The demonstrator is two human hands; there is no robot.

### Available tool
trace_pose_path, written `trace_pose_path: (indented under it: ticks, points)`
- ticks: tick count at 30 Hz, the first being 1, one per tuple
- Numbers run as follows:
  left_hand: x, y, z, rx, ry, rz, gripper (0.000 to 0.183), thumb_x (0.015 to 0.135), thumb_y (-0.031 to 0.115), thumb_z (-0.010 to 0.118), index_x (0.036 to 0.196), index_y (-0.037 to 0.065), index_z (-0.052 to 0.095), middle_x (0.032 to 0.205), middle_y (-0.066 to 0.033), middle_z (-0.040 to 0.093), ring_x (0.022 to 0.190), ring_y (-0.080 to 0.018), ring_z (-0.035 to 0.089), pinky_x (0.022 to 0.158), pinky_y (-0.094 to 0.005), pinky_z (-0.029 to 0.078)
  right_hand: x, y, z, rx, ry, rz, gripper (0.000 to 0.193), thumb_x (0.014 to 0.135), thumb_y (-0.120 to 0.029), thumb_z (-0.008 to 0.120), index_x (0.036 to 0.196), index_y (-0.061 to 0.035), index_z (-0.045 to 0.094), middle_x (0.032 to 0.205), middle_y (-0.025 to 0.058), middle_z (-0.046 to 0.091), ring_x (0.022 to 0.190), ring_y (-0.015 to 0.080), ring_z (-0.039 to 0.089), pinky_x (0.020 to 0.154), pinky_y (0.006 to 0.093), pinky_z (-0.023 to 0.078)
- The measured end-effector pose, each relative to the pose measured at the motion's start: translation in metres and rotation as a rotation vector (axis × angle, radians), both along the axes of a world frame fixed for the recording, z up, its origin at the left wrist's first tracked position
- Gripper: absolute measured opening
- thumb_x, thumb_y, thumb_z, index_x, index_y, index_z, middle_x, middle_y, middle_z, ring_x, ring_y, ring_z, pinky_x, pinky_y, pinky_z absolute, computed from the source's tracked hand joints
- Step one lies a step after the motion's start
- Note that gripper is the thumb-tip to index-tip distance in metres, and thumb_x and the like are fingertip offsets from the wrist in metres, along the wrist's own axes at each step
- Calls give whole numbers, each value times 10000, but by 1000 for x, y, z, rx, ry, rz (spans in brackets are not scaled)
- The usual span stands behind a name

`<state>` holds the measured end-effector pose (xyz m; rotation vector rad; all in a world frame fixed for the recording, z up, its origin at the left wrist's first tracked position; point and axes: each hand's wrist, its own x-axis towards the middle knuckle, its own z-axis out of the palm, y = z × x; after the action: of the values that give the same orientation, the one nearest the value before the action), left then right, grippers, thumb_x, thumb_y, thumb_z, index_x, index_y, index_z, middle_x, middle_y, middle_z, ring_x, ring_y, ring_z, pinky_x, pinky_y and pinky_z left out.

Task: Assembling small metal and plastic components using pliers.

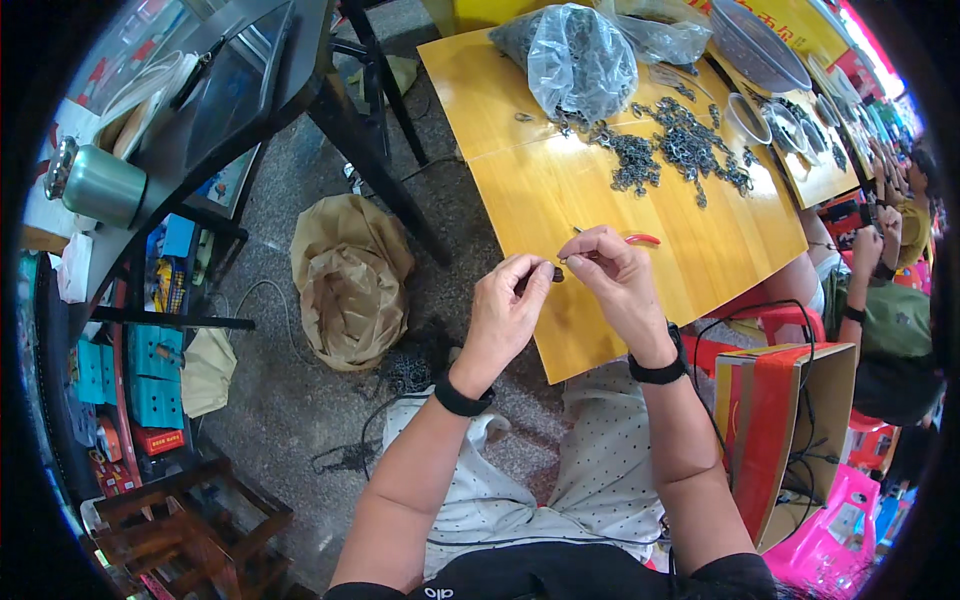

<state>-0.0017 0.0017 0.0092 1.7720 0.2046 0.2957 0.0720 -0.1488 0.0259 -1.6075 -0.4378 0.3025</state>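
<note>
My left hand [506, 312] is closed in a pinch, with a small dark piece [558, 273] showing at its fingertips. Close beside it, my right hand [618, 288] also pinches; something tiny sits at its fingertips, too small to name. Both hands are held over the near left edge of the wooden table [690, 262]. Behind my right hand lies a tool with a red handle [642, 239], mostly hidden by the fingers. Farther back are heaps of small dark metal links [690, 145], spread in front of a clear plastic bag [580, 65] full of similar dark pieces.
A brown paper-lined sack [350, 285] stands on the floor to the left, near a dark metal-legged table [375, 165]. At my right is an open cardboard box [785, 440] with black cables. Other people [895, 290] sit along the far right, beside bowls [760, 45].
</note>
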Motion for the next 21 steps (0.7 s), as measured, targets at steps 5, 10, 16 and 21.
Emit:
trace_pose_path:
  ticks: [5, 10, 16, 21]
  points:
    - [-1, 2, -5, -166, 41, -33, 237, 1004, 194, 599, 945, -25, 668, 744, 11, 589, 678, -61, 522, 619, -255, 442, -2, 1, 1, 41, 72, 103, 89, 938, 2, 621, 998, 11, 685, 1011, 41, 631, 951, 110, 620, 855, 263, 489]
    - [0, 4, -9, -245, 51, -52, 255, 1000, 198, 611, 968, -44, 687, 768, -40, 664, 710, -66, 567, 620, -272, 470, -5, 5, 6, -111, -61, 60, 81, 923, 19, 627, 978, 18, 686, 955, 41, 653, 897, 110, 628, 818, 262, 495]
    - [-1, 3, -1, -188, 78, -47, 233, 972, 185, 655, 982, -43, 700, 802, -49, 691, 723, -59, 583, 645, -256, 484, -3, 8, 10, -199, -358, 7, 65, 833, 39, 660, 889, 13, 681, 792, 123, 657, 765, 225, 661, 727, 310, 509]
    - [-1, 3, 0, -180, 87, -30, 221, 967, 170, 660, 1012, -41, 707, 830, -50, 705, 740, -59, 594, 665, -251, 493, -4, 8, 14, -316, -643, 28, 97, 832, 57, 655, 915, 10, 673, 881, 118, 656, 807, 276, 653, 717, 343, 518]
